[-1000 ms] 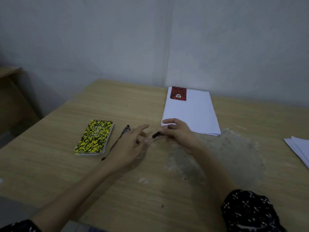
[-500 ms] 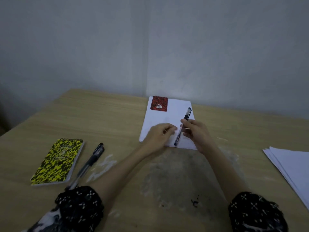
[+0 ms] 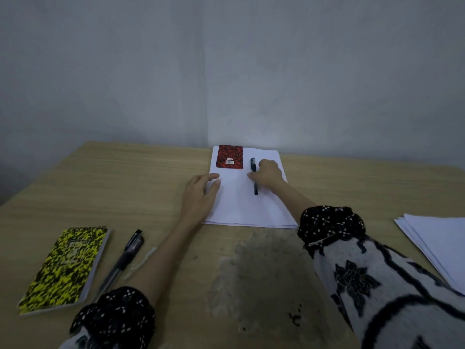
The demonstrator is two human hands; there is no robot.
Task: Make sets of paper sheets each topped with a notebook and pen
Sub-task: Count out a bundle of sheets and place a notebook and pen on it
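Observation:
A stack of white paper sheets [image 3: 241,210] lies at the far middle of the wooden table [image 3: 151,177]. A red notebook [image 3: 230,156] rests on its far left corner. A black pen [image 3: 254,172] lies on the sheets just right of the notebook, and my right hand [image 3: 268,173] grips its middle. My left hand [image 3: 201,192] presses flat on the stack's left edge, fingers apart. At the near left lie a yellow-and-black notebook [image 3: 66,267] and a second black pen [image 3: 123,260] beside it on the bare table.
Another loose pile of white sheets [image 3: 437,243] sits at the right edge of the table. A dark worn patch [image 3: 264,273] marks the tabletop near me. A grey wall stands right behind the table's far edge.
My right hand has carried the pen further up the sheets and laid it beside the red notebook. My left hand has shifted to the stack's left edge. The view has moved closer.

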